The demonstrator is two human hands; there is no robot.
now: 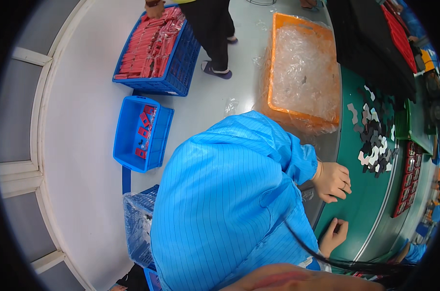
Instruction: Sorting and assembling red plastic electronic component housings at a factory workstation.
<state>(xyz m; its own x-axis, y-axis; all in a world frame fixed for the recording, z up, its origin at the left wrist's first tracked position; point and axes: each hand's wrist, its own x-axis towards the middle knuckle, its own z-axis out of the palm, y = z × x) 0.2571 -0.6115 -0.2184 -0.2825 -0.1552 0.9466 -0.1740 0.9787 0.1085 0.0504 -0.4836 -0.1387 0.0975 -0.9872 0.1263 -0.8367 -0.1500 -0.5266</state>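
Note:
My left hand (331, 182), with a ring on one finger, rests at the near edge of the green tabletop (348, 203). Its fingers are bent loosely, slightly apart, with nothing visible in them. Nearer my body, my right hand (333, 236) lies at the same edge; its fingers curl inward beside the thumb, and no object shows in them. Beyond my left hand lies a loose heap of small black and white wavy flat pieces (374, 143), touched by neither hand. A blue striped sleeve (302, 157) covers my left arm; my right forearm is mostly hidden.
Beside the table stands an orange crate (272, 72) lined with clear plastic. Blue crates (181, 80) holding red parts and a smaller blue bin (162, 140) are on the floor. Another person's legs (215, 39) are near. A red tray (408, 179) lies across the table.

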